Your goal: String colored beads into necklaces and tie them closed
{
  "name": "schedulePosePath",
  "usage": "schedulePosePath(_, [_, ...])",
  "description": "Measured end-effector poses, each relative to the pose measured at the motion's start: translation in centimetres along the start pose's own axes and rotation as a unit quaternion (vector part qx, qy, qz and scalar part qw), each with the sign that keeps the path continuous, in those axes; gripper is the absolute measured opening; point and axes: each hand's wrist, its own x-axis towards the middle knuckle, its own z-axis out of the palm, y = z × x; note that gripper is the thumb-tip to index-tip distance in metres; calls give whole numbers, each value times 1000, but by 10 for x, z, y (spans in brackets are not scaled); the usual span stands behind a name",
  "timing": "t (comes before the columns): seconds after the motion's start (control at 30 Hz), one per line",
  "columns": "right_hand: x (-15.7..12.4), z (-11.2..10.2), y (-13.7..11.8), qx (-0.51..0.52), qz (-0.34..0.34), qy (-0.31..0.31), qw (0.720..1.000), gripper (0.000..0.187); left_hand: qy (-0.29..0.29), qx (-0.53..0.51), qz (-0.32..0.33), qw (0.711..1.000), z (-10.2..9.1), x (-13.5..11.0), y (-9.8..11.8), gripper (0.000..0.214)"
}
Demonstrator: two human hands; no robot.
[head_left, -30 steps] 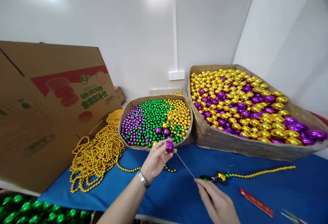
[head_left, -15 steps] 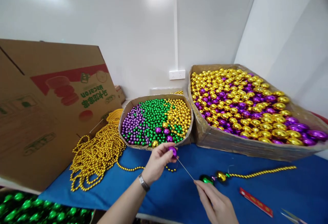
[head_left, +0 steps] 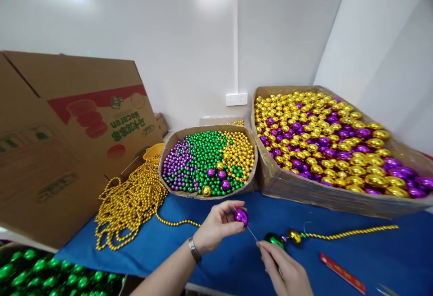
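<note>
Head cam: I see L hand (head_left: 218, 227) pinching purple ball (head_left: 241, 217) snugly; R hand (head_left: 286, 267), pinched close, gripping thin rod (head_left: 252, 233) thru ball.

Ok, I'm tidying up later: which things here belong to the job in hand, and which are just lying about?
Apparently in the job:
purple ball, held in the left hand
thin rod, held in the right hand
beaded string
small bead box
large ball box
gold strands

Seemingly just lying about:
red strip
printed carton
metal tool, cut off by the frame edge
</note>
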Motion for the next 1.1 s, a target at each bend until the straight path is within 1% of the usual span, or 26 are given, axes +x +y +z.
schedulePosePath(0.07, [-1, 0, 2, -2, 2, 6, 1000, 29, 9, 46, 19, 999, -4, 4, 6, 48])
schedulePosePath(0.13, [-3, 0, 6, -4, 5, 12, 1000, 29, 45, 117, 62, 990, -10, 14, 16, 40])
schedulePosePath(0.17, [-3, 0, 7, -3, 7, 14, 1000, 29, 68, 169, 91, 979, -13, 22, 21, 36])
schedulePosePath(0.2, [-4, 1, 9, 0, 9, 17, 1000, 29, 88, 235, 122, 960, -15, 31, 26, 32])
schedulePosePath(0.23, [-4, 1, 10, 4, 10, 20, 1000, 29, 99, 318, 149, 931, -18, 41, 31, 29])
schedulePosePath(0.27, [-5, 2, 11, 8, 12, 22, 1000, 28, 98, 414, 164, 890, -20, 52, 34, 26])
schedulePosePath(0.33, [-5, 2, 11, 15, 14, 25, 999, 27, 66, 586, 153, 793, -21, 74, 37, 21])
schedulePosePath(0.37, [-5, 2, 11, 19, 14, 24, 999, 26, 47, 642, 136, 753, -21, 84, 36, 19])
schedulePosePath(0.4, [-5, 2, 11, 23, 15, 21, 999, 25, 30, 676, 118, 727, -21, 93, 35, 17])
schedulePosePath(0.43, [-5, 1, 11, 26, 17, 19, 999, 25, 21, 690, 105, 716, -20, 101, 33, 15])
schedulePosePath(0.47, [-5, 1, 11, 29, 19, 17, 999, 24, 19, 692, 98, 715, -19, 108, 31, 14])
schedulePosePath(0.53, [-5, 0, 11, 33, 21, 15, 999, 24, 19, 686, 93, 721, -19, 117, 28, 13])
schedulePosePath(0.6, [-5, -1, 10, 33, 27, 16, 999, 24, 21, 676, 93, 731, -20, 121, 28, 13])
schedulePosePath(0.67, [-5, -3, 9, 31, 38, 17, 999, 25, 34, 656, 100, 747, -21, 118, 31, 13])
schedulePosePath(0.73, [-5, -5, 8, 24, 44, 27, 998, 26, 53, 635, 110, 763, -22, 109, 34, 17])
schedulePosePath(0.77, [-5, -6, 8, 19, 44, 32, 998, 26, 61, 616, 113, 778, -22, 103, 35, 21])
schedulePosePath(0.8, [-5, -7, 8, 13, 43, 37, 998, 25, 66, 575, 111, 808, -22, 95, 36, 25])
schedulePosePath(0.83, [-5, -7, 7, 7, 41, 40, 998, 25, 67, 507, 104, 853, -21, 87, 36, 28])
schedulePosePath(0.87, [-5, -8, 7, 2, 38, 42, 998, 24, 64, 414, 90, 904, -20, 79, 36, 30])
schedulePosePath(0.9, [-5, -8, 6, -2, 35, 45, 998, 23, 58, 303, 70, 948, -19, 71, 36, 30])
schedulePosePath(0.93, [-4, -8, 6, -4, 30, 47, 998, 23, 51, 192, 50, 979, -18, 64, 35, 30])
schedulePosePath(0.97, [-4, -7, 5, -7, 25, 49, 998, 23, 44, 100, 31, 994, -18, 57, 34, 31])
schedulePosePath(1.0, [-4, -7, 5, -9, 21, 49, 999, 22, 39, 41, 16, 998, -17, 52, 33, 30])
schedulePosePath(1.1, [-3, -4, 4, -14, 12, 44, 999, 22, 35, -53, -8, 998, -16, 42, 30, 29])
